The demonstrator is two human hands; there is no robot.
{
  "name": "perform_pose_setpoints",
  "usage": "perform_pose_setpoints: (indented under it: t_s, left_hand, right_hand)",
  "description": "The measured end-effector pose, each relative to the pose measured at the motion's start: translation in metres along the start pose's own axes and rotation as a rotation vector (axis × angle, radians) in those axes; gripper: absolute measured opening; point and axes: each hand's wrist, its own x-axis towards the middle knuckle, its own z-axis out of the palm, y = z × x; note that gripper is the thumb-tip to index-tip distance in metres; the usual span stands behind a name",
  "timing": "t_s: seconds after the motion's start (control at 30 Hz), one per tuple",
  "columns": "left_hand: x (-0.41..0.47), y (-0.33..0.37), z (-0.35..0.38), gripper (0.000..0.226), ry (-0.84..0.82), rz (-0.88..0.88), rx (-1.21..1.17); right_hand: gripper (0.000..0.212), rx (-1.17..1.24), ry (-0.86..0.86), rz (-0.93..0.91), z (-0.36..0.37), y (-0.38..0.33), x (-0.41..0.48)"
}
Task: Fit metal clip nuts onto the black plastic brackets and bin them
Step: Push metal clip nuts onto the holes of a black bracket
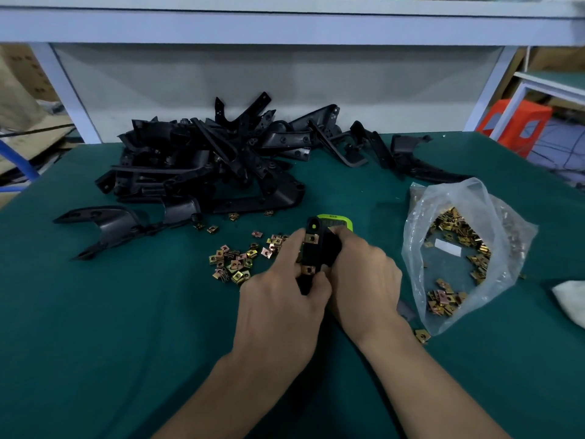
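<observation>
A black plastic bracket [320,248] is held upright just above the middle of the tabletop [126,343], between both hands. Two brass-coloured clip nuts are seen fitted on its left edge, an upper clip nut [311,238] and a lower clip nut [307,269]. The bracket's lower end is gripped by the left hand [281,299], with the thumb laid beside the lower clip nut and a finger stretched up beside the upper one. Its right side is gripped by the right hand [364,274], whose fingers are curled round it. Just behind the bracket a green device [340,220] is partly hidden; what it is cannot be told.

A scatter of loose clip nuts [234,261] is spread on the tabletop just left of the hands. To the right, an open clear plastic bag [456,198] holding many more clip nuts is laid near the right edge, and a single nut [422,335] is found just beside its near corner. A large heap of brackets [215,160] is piled towards the far edge, with one separate bracket [104,226] lying nearer the left edge and a few more brackets [411,160] spread towards the far right corner. A white cloth [569,299] is cut off by the right edge. Beyond the far right corner an orange stool [512,125] is seen.
</observation>
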Motion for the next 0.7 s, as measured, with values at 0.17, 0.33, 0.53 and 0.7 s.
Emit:
perform_pose_setpoints:
  t_s: [0.17, 0.33, 0.53, 0.7]
  left_hand:
    - [0.002, -0.010, 0.005, 0.062, -0.016, -0.002, -0.011]
    - [0.006, -0.018, 0.008, 0.015, -0.013, -0.088, 0.007]
    - [0.011, -0.026, 0.008, 0.051, 0.041, -0.086, 0.319]
    - [0.018, -0.032, 0.011, 0.041, 0.058, -0.074, 0.303]
  right_hand:
    - [0.054, 0.035, -0.003, -0.026, -0.001, 0.002, 0.001]
    - [0.050, 0.122, 0.005, -0.042, 0.000, 0.003, 0.000]
    - [0.055, 0.163, -0.010, -0.074, 0.001, 0.003, 0.002]
    - [0.053, 0.155, -0.079, -0.060, -0.004, 0.004, 0.006]
